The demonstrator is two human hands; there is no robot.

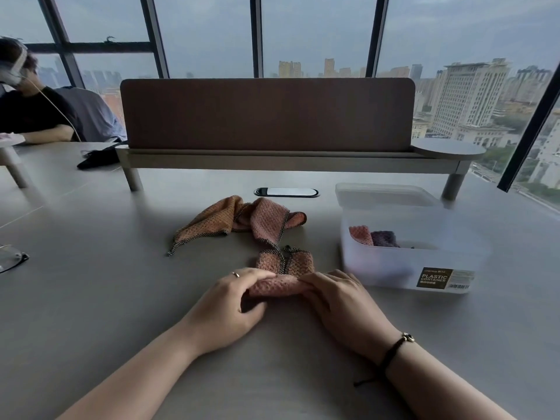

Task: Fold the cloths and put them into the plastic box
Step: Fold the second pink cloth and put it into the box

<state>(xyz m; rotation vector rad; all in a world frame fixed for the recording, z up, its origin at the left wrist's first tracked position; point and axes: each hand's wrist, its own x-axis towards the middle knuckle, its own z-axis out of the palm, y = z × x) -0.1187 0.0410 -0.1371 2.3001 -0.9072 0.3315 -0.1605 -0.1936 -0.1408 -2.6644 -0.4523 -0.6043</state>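
A pink waffle cloth [283, 275] with a dark hem lies partly folded on the grey table in front of me. My left hand [230, 301] pinches its near left edge and my right hand [336, 298] pinches its near right edge, both lifting the fold. Behind it an orange cloth [209, 221] and another pink cloth [269, 219] lie crumpled together. The translucent plastic box [403, 262] stands to the right, holding a folded pink cloth [360, 234] and a folded purple cloth [385, 237].
The box's lid [385, 194] lies behind the box. A raised shelf with a brown divider panel [266, 113] spans the back of the table. A cable port [286, 192] sits in the tabletop. Glasses [10, 257] lie at the left edge. A person sits at far left.
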